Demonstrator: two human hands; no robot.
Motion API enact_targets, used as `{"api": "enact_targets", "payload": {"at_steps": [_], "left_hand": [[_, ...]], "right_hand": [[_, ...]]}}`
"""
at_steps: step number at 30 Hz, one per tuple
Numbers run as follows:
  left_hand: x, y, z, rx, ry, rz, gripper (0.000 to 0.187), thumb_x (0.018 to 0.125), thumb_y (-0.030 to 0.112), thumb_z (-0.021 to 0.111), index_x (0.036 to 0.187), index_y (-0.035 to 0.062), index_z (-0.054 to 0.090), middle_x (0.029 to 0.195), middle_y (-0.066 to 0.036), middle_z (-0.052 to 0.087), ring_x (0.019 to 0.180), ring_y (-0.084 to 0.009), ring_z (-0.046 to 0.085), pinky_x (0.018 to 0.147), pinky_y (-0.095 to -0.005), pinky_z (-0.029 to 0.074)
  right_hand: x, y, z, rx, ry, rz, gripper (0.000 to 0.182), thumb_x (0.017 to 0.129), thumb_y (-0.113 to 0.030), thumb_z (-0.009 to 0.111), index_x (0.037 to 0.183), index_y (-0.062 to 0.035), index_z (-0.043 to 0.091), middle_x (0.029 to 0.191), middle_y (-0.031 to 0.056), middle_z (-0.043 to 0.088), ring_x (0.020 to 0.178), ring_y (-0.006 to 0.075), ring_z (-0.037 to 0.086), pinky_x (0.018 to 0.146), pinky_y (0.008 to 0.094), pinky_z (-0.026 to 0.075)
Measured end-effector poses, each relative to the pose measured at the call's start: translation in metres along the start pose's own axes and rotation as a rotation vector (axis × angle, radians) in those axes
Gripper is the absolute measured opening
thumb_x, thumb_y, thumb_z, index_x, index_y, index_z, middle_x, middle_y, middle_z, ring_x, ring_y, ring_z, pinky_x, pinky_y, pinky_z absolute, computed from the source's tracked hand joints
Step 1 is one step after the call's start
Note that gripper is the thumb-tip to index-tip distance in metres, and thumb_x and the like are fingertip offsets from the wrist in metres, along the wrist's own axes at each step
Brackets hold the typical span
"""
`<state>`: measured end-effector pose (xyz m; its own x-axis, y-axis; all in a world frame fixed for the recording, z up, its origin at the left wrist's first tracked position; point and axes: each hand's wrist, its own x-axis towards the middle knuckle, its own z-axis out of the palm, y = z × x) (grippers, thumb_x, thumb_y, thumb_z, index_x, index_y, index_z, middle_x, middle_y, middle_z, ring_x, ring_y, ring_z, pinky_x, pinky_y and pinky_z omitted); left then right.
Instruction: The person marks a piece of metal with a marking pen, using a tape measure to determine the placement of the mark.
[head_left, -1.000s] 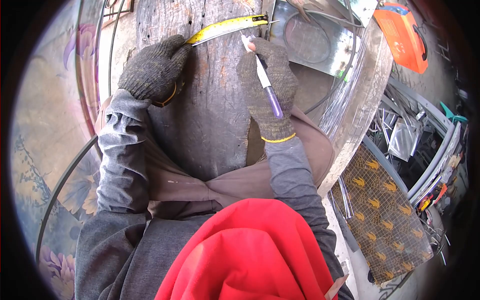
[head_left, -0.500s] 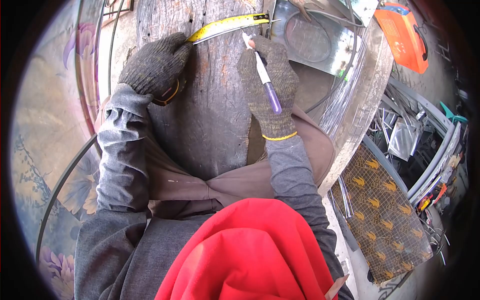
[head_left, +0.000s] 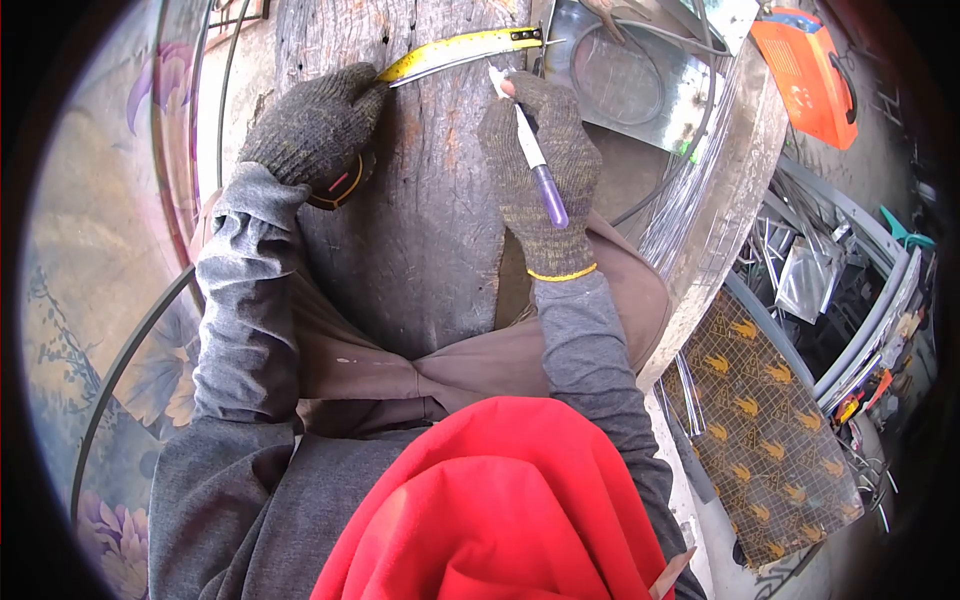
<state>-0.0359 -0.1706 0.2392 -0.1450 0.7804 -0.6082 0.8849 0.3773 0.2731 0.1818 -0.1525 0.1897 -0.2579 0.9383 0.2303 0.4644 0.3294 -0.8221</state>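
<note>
Wooden plank (head_left: 405,245): weathered grey, 12 o'clock. Patterned board (head_left: 765,440): gold on dark, 4 o'clock. Orange case (head_left: 803,80): 2 o'clock. Left hand (head_left: 315,122): dark knit glove, between 10 and 11 o'clock, closed over a tape measure (head_left: 450,50). Right hand (head_left: 560,145): matching glove, toward 1 o'clock, gripping a marker (head_left: 531,150). Tape measure: yellow blade across plank, 12 o'clock. Marker: white and purple, upper end near blade.

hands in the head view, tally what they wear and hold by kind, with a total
Gloves: 2
White-and-purple pen: 1
Tape measure: 1
Total: 4
</note>
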Motion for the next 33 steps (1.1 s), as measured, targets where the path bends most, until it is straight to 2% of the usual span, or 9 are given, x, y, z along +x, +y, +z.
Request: {"api": "enact_targets", "payload": {"at_steps": [4, 6, 16, 22, 24, 30, 33], "left_hand": [[0.0006, -0.0023, 0.0023, 0.002, 0.026, 0.006, 0.044, 0.098, 0.036, 0.047, 0.13, 0.0063, 0.056, 0.124, -0.02, 0.06, 0.115, -0.0376, 0.057, 0.099, -0.0415, 0.044], [0.0013, -0.0038, 0.0035, -0.004, 0.028, 0.012, 0.044, 0.098, 0.036, 0.047, 0.13, 0.0061, 0.056, 0.124, -0.021, 0.06, 0.115, -0.0377, 0.057, 0.099, -0.0415, 0.044], [0.0003, -0.0041, 0.0024, -0.004, 0.003, 0.039, 0.041, 0.099, 0.032, 0.045, 0.13, 0.0073, 0.055, 0.127, -0.019, 0.058, 0.114, -0.0365, 0.057, 0.098, -0.0407, 0.045], [0.0011, -0.0056, 0.0033, 0.026, 0.001, 0.061, 0.04, 0.098, 0.032, 0.046, 0.129, 0.0079, 0.057, 0.123, -0.019, 0.06, 0.112, -0.0365, 0.058, 0.097, -0.0415, 0.045], [-0.0005, -0.0032, 0.0024, -0.007, 0.019, 0.029, 0.04, 0.098, 0.032, 0.046, 0.128, 0.008, 0.057, 0.121, -0.019, 0.061, 0.111, -0.0367, 0.059, 0.097, -0.0417, 0.045], [0.0, -0.0051, 0.0059, -0.031, 0.048, 0.037, 0.041, 0.097, 0.035, 0.047, 0.127, 0.0081, 0.058, 0.118, -0.02, 0.063, 0.109, -0.0373, 0.06, 0.096, -0.0421, 0.046], [0.0001, -0.0069, 0.0074, -0.034, 0.052, 0.031, 0.042, 0.097, 0.035, 0.047, 0.127, 0.0082, 0.058, 0.119, -0.02, 0.063, 0.11, -0.0372, 0.059, 0.097, -0.0418, 0.045]], "right_hand": [[0.0001, -0.0028, -0.001, 0.012, -0.024, 0.036, 0.022, 0.09, -0.019, 0.065, 0.109, -0.0075, 0.064, 0.103, 0.0105, 0.067, 0.088, 0.0238, 0.069, 0.075, 0.0333, 0.054], [0.0007, -0.0029, 0.0001, -0.001, -0.002, 0.017, 0.025, 0.085, -0.018, 0.066, 0.106, -0.0049, 0.062, 0.098, 0.0142, 0.067, 0.086, 0.0299, 0.068, 0.077, 0.0366, 0.055], [-0.0008, -0.0017, 0.0017, 0.01, -0.003, 0.055, 0.024, 0.085, -0.017, 0.067, 0.105, -0.0059, 0.063, 0.099, 0.0131, 0.068, 0.087, 0.0293, 0.068, 0.077, 0.0366, 0.055], [-0.0018, -0.0005, 0.0027, -0.001, 0.063, -0.05, 0.024, 0.084, -0.017, 0.068, 0.105, -0.0072, 0.064, 0.099, 0.0118, 0.068, 0.087, 0.0283, 0.068, 0.077, 0.035, 0.055], [-0.004, -0.0069, 0.0014, 0.028, -0.007, -0.017, 0.021, 0.086, -0.013, 0.068, 0.106, -0.0066, 0.065, 0.101, 0.0116, 0.068, 0.088, 0.024, 0.069, 0.076, 0.0333, 0.054], [-0.0036, 0.0028, 0.0053, -0.066, -0.026, -0.141, 0.023, 0.085, -0.016, 0.069, 0.106, -0.0067, 0.065, 0.102, 0.0116, 0.068, 0.09, 0.0257, 0.068, 0.079, 0.0333, 0.054], [-0.0037, -0.0008, 0.0036, 0.008, -0.042, -0.068, 0.025, 0.085, -0.017, 0.07, 0.107, -0.0069, 0.065, 0.102, 0.0114, 0.068, 0.09, 0.0261, 0.068, 0.079, 0.0332, 0.054]]}}
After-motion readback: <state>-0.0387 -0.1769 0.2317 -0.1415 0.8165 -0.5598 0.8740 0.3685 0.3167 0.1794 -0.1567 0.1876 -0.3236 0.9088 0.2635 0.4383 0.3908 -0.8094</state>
